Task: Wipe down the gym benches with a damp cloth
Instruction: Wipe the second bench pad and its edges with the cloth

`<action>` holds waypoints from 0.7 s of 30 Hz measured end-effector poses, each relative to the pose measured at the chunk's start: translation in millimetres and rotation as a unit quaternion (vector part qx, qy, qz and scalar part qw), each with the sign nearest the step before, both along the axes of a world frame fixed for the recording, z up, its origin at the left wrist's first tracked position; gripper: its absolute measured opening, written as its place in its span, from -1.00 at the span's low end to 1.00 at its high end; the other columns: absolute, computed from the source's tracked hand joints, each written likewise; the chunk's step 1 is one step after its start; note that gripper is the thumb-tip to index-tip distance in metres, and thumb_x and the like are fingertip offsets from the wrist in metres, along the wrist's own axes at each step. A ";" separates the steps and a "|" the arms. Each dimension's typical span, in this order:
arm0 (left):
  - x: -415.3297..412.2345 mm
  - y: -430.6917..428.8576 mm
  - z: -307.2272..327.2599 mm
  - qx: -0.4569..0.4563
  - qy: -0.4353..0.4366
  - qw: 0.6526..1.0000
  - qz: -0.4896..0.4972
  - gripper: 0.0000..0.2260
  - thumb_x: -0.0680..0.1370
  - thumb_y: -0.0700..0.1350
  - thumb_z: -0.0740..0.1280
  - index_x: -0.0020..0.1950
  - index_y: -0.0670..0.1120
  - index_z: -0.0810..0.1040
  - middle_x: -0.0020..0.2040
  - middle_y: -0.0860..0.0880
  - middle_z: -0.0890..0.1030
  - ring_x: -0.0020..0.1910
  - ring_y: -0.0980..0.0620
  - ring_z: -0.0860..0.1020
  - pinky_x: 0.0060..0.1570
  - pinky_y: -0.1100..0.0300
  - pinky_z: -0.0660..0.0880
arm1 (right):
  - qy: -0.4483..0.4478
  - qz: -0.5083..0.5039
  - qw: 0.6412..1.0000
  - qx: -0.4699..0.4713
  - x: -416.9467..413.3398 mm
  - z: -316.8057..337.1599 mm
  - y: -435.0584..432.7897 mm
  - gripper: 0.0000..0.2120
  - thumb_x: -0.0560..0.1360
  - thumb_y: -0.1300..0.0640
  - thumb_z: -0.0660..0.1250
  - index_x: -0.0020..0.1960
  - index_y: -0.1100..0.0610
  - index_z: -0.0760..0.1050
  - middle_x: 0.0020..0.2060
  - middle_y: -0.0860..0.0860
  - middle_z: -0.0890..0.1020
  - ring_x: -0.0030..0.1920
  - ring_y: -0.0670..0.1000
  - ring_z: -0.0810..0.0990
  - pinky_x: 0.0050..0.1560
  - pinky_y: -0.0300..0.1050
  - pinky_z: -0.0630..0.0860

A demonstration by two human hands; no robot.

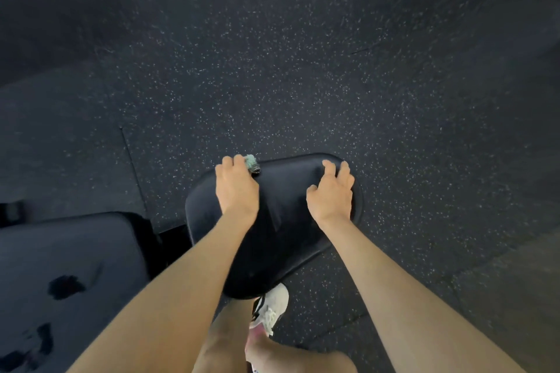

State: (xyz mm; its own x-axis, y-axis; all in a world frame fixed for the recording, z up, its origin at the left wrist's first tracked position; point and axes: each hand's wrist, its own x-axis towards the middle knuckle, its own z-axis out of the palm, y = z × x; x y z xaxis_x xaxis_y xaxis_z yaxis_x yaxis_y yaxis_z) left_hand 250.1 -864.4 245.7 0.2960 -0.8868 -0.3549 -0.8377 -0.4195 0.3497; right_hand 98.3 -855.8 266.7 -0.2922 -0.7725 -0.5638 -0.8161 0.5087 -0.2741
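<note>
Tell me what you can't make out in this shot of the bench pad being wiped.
All from the head view:
- The cloth is mostly hidden in the left hand; only a pale green tuft shows.
- Whatever supports the seat pad is hidden beneath the pad itself.
- The second pad is cut off by the left and bottom edges.
- The shoe is partly covered by the seat pad.

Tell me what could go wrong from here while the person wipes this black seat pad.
1. The cloth is bunched small in the left hand at the far edge of the seat pad; it may cover little surface, so parts could stay unwiped.
2. The right hand rests on the pad; on a damp surface it might slide.
3. Dark wet-looking patches lie on the neighbouring pad and may dry as streaks.
</note>
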 end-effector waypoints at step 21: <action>-126.4 57.9 -10.3 -0.089 0.006 0.996 0.018 -0.69 0.52 -0.36 0.24 0.25 -0.18 0.50 0.07 -0.13 0.54 0.05 -0.12 0.40 -0.11 0.11 0.34 | -0.235 -0.059 0.970 -0.013 -120.5 -39.8 27.1 -0.52 0.65 0.05 0.11 0.53 0.14 0.15 0.48 0.10 0.28 0.49 0.13 0.18 0.45 0.08 0.19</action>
State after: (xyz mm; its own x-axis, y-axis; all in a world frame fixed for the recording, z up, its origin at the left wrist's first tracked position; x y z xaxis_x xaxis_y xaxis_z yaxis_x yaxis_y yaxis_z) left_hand 123.7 -806.5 235.3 0.3253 -0.9249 -0.1967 -0.8184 -0.3795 0.4315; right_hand -22.2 -828.7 226.8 -0.0951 -0.7645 -0.6376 -0.5347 0.5795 -0.6151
